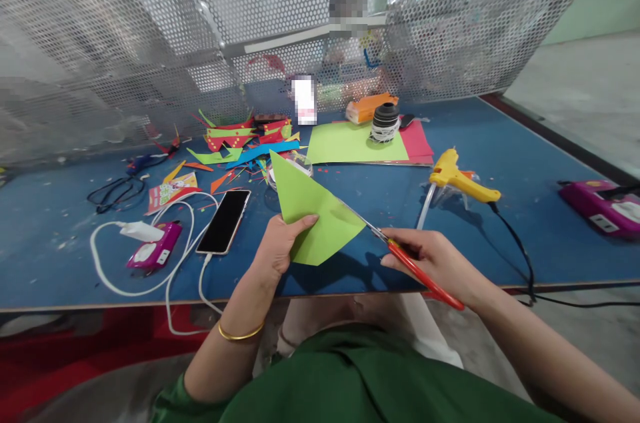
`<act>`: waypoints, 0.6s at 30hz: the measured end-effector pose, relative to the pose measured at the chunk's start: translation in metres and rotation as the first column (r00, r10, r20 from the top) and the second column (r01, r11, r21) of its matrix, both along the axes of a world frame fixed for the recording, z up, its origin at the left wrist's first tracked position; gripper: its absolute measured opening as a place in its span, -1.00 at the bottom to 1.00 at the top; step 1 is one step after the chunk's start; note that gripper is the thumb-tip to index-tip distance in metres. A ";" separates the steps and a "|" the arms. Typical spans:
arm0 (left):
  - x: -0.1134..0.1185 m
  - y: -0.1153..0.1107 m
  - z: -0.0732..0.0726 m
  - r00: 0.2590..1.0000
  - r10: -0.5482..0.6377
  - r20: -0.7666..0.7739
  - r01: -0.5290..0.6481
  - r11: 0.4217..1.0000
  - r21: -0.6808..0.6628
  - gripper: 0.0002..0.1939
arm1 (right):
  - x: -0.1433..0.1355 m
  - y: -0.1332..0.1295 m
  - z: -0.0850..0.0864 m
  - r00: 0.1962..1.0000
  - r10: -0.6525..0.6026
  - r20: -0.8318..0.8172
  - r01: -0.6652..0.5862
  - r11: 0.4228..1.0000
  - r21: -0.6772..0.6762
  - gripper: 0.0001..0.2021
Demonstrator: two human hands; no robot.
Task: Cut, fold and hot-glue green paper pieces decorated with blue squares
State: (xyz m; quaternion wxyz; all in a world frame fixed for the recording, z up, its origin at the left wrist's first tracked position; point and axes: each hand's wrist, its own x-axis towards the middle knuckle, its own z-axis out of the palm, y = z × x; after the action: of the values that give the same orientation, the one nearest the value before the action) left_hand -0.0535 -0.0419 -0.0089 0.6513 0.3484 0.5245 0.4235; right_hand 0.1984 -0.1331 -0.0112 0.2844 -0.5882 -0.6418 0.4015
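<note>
A piece of lime-green paper (315,219) is pinched in my left hand (280,243), thumb on top and the other fingers hidden beneath. It is held above the blue table, with one long point toward the back. My right hand (435,263) grips red-handled scissors (417,273). Their blades lie along the paper's right edge, near its right corner. Behind the paper, a clear round container (306,164) is partly covered.
On the blue table (370,179), a phone (224,221), white cable and purple power strip (155,246) are left; coloured scraps (230,137) behind. Green sheets (340,143) bear a black spool (385,121). Right are a yellow glue gun (463,179) and another purple strip (603,206). Perforated metal (300,3) stands behind.
</note>
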 end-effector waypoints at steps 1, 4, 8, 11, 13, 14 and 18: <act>0.000 0.000 0.000 1.000 -0.003 -0.002 0.003 1.000 -0.003 -0.59 | 0.000 0.000 0.000 1.000 0.001 0.002 -0.001 1.000 0.006 -0.54; 0.001 0.000 0.000 1.000 -0.014 -0.010 0.014 1.000 -0.011 -0.59 | 0.001 0.001 -0.001 1.000 0.004 0.013 -0.004 0.999 0.041 -0.56; 0.001 0.001 0.001 1.000 -0.023 -0.001 0.023 1.000 -0.011 -0.57 | 0.002 0.003 -0.003 1.000 -0.009 0.028 0.006 0.995 0.097 -0.57; 0.001 0.002 0.003 1.000 -0.020 0.006 0.020 1.000 -0.016 -0.58 | 0.003 0.004 -0.004 0.999 -0.025 0.038 0.020 0.993 0.120 -0.57; 0.001 0.003 0.004 1.000 -0.008 0.009 0.008 1.000 -0.021 -0.60 | 0.005 0.003 -0.002 0.999 -0.014 0.051 0.009 0.995 0.098 -0.56; 0.000 0.003 0.005 1.000 0.001 0.013 -0.001 1.000 -0.022 -0.61 | 0.006 0.002 0.000 0.998 -0.001 0.063 -0.004 0.997 0.080 -0.55; 0.000 0.003 0.007 0.999 0.018 0.042 -0.017 1.000 -0.025 -0.62 | 0.008 -0.001 0.012 0.990 0.050 0.129 -0.054 0.998 0.032 -0.51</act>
State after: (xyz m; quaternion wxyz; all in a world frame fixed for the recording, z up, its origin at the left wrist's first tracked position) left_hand -0.0532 -0.0385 -0.0016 0.6628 0.3264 0.5188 0.4302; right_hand 0.2065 -0.1341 0.0003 0.2425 -0.5907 -0.6810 0.3586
